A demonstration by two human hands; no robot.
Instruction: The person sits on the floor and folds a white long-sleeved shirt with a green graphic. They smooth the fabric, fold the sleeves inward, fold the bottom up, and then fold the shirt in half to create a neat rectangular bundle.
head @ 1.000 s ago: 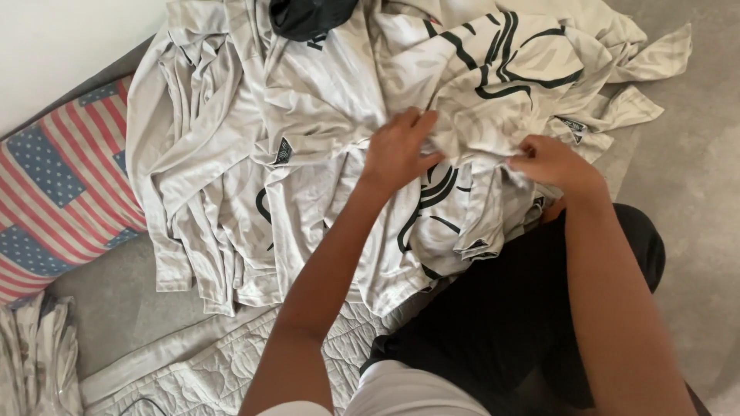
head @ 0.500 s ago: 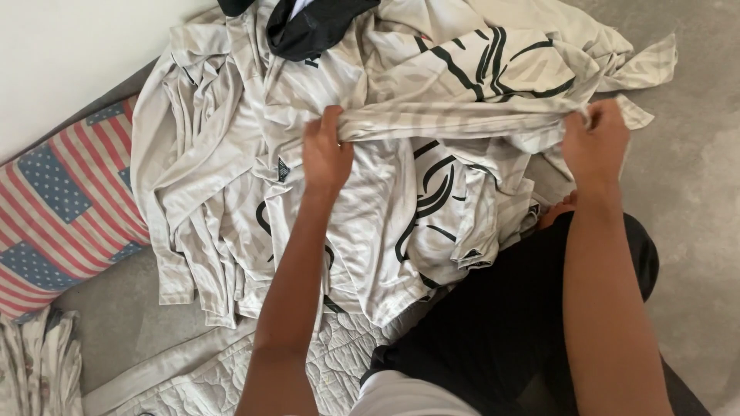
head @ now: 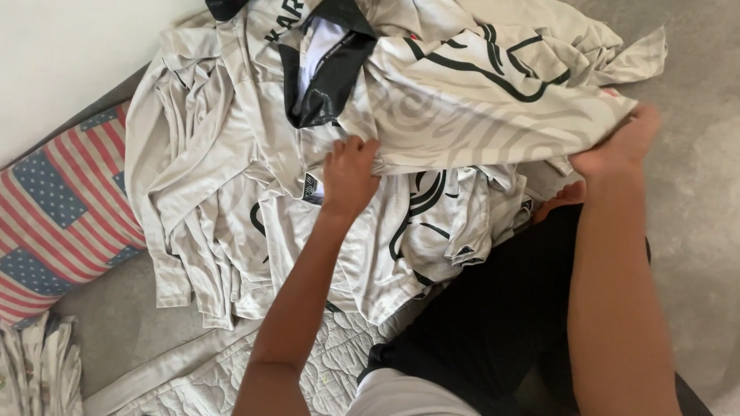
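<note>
Hands stretch one pale grey shirt (head: 493,115) with black swirl markings across the upper middle of the frame. Left hand (head: 351,176) pinches its lower edge at centre, fingers closed on the cloth; right hand (head: 620,146) grips the other end at right. Beneath lies a heap of similar shirts (head: 231,200). A striped, starred cushion (head: 58,216) sits at left.

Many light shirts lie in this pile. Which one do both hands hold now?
The top shirt with the black collar: the left hand and right hand stretch its lower edge, lifted above the other shirts lying flat.
</note>
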